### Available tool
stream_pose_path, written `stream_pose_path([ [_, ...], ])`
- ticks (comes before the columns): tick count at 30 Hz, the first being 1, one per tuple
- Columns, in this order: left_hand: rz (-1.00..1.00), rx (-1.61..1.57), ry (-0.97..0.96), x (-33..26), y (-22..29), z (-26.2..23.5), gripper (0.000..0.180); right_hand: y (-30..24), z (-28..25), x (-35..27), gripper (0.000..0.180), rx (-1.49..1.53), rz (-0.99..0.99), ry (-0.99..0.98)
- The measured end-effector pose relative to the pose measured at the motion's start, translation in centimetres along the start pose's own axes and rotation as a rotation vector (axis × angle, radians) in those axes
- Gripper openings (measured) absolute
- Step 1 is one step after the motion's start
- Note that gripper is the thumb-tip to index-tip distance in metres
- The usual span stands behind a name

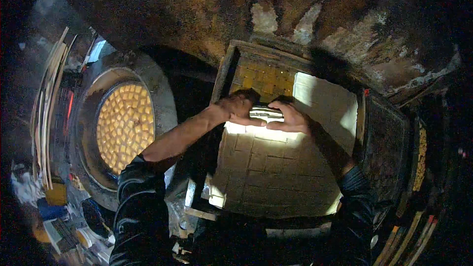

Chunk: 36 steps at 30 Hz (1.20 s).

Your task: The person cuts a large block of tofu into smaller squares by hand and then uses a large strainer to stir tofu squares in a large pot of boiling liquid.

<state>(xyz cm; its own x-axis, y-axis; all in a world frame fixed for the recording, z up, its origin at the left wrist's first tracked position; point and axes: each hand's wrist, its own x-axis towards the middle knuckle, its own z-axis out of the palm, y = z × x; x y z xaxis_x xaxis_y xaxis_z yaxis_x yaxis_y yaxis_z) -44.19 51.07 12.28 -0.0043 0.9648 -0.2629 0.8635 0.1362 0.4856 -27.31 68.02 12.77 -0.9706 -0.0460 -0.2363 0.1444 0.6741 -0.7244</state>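
Between my two hands sits a short stack of pale tofu pieces point(266, 113), brightly lit, with dark lines between its layers. My left hand point(240, 109) grips the stack's left end, its thumb along the near side. On the right end, my right hand point(291, 119) is closed in the same way, and the two thumbs nearly meet. Both hands are just over a broad white tofu slab point(276, 177) scored into rectangles. The slab lies in a wooden-framed tray point(224, 71). Beyond my hands, a woven yellow-brown mat point(266, 78) shows where no tofu covers it.
On the left, a large round pan point(87, 123) holds many golden cubes point(125, 128). Long thin sticks point(49, 113) stand beyond it. A dark rack point(387, 140) adjoins the tray's right side, and more sticks point(406, 236) lie at lower right. A stained wall point(340, 34) rises behind.
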Motion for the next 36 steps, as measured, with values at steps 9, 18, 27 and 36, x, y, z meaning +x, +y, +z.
stream_pose_path([
  [9,0.025,-0.017,0.068,-0.6,0.6,-0.1,0.089,0.1,0.3,-0.3,0.092,0.045,0.011,0.028],
  [18,0.022,0.045,0.009,-0.9,2.1,-2.3,0.087,-1.3,-0.4,-0.6,0.103,0.177,0.238,-0.077],
  [27,0.062,0.023,0.092,-0.5,-1.0,0.9,0.093,0.2,0.9,-0.3,0.1,0.163,0.193,-0.018],
  [36,-0.045,-0.008,-0.007,-2.0,2.2,-1.6,0.092,-1.9,0.4,-1.1,0.096,0.192,0.132,-0.016],
])
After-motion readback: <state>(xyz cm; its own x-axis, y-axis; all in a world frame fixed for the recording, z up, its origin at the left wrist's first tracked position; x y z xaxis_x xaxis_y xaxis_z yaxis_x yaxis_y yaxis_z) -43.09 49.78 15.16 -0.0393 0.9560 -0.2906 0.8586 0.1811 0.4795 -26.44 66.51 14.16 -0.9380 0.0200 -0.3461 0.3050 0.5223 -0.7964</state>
